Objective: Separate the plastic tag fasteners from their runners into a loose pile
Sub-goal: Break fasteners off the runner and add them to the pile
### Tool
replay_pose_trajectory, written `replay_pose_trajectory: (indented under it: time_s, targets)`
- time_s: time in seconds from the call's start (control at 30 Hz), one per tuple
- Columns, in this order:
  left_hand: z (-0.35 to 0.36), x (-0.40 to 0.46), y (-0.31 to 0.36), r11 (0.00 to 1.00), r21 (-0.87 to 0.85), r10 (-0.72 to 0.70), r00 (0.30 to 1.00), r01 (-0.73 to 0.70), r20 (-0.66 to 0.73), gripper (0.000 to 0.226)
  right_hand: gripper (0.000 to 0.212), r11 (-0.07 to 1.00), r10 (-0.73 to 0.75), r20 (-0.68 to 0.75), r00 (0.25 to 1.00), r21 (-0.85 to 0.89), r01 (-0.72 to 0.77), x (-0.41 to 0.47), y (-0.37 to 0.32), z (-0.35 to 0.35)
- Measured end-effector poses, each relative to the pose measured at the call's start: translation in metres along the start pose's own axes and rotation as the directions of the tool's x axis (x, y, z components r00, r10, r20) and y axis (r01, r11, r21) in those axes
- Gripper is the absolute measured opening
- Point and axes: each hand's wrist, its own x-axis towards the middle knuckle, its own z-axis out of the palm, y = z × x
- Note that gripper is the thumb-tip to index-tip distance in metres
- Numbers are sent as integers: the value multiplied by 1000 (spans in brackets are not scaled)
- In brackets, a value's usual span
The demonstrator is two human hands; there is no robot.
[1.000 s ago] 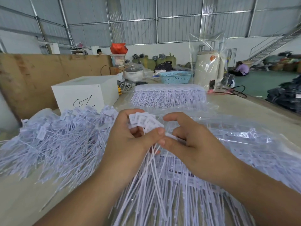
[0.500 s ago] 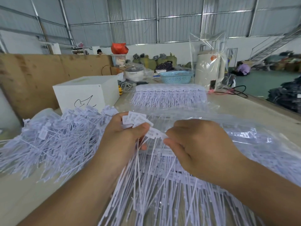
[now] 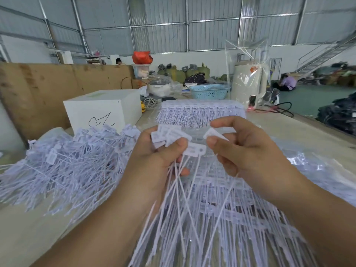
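While gripped, white tag fasteners fan downward (thin tails), left hand.

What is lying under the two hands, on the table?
Under the left hand and right hand lie flat white plastic fastener sheets still on their runners, partly in clear plastic wrap. The table surface beneath them is covered.

Bright, even daylight throughout, with only soft, faint shadows on the surface. Glare on the clear plastic bag at the back. Wide-angle bending of wall lines toward the edges. Motion blur on the fastener stems at the bottom; far right background smeared.
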Motion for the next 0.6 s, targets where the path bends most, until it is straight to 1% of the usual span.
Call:
replay_pose_trajectory:
  time_s: [0.07,0.13,0.2,0.27,0.33,0.4,0.43,0.47,0.53,0.57,0.6]
  targets:
    - [3,-4,2,1000,14,10,1000,-10,-4,51,34,999,-1,-19,1000,42,1,2,0,-2]
    - [3,-4,5,999,31,26,999,-25,-26,46,32,1000,-15,-1,1000,19,16,3,0,-4]
    - [1,-3,5,997,55,51,998,-49,-36,36,36,1000,11,78,997,-6,-11,3,2,-3]
    - [2,-4,5,995,71,72,997,-70,-24,30,43,997,58,175,983,-51,-49,1,3,0]
    - [5,-8,4,994,63,93,996,-94,15,33,48,997,71,258,963,-32,-65,-2,5,5]
    - [8,-10,5,993,36,111,993,-113,50,43,48,998,63,291,955,-38,-55,-3,6,8]
    - [8,-10,5,993,29,113,992,-115,61,47,45,998,47,291,955,-50,-34,-4,6,9]
    - [7,-10,5,994,21,109,992,-110,69,50,38,998,23,295,955,-63,-4,-4,6,9]
    - [4,-9,2,997,11,77,993,-78,87,53,15,991,-20,316,949,-121,62,-5,6,8]
    - [3,-8,1,998,26,55,994,-57,94,56,9,984,-21,321,947,-159,76,-5,7,7]
    - [2,-7,-1,997,60,35,995,-41,98,61,10,979,-15,314,949,-190,78,-6,8,6]
